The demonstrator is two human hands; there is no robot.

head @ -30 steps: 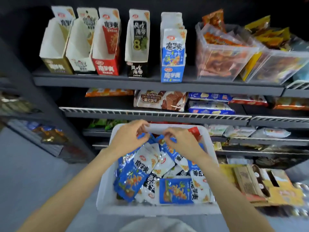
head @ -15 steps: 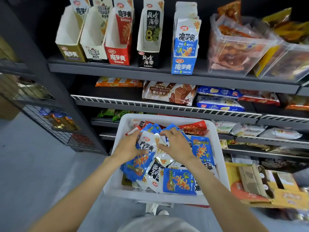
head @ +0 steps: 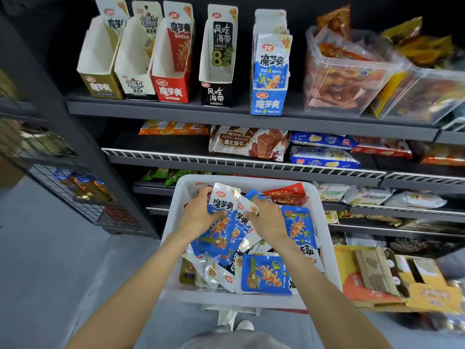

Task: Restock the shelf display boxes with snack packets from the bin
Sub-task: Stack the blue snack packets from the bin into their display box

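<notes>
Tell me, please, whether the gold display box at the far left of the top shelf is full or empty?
Nearly empty: the gold display box shows bare white inner walls, with one packet standing at its back.

Top shelf: five cardboard display boxes in row – gold box (head: 100,71), white box (head: 134,69), red box (head: 173,69), black box (head: 217,71), blue box (head: 270,79). Two clear plastic tubs (head: 352,71) to their right. One white bin (head: 327,235) of snack packets below; packets overlap, exact number unclear. Two hands in bin: left hand (head: 201,215), right hand (head: 269,220). One brown wafer biscuit pack (head: 249,143) on middle shelf.
</notes>
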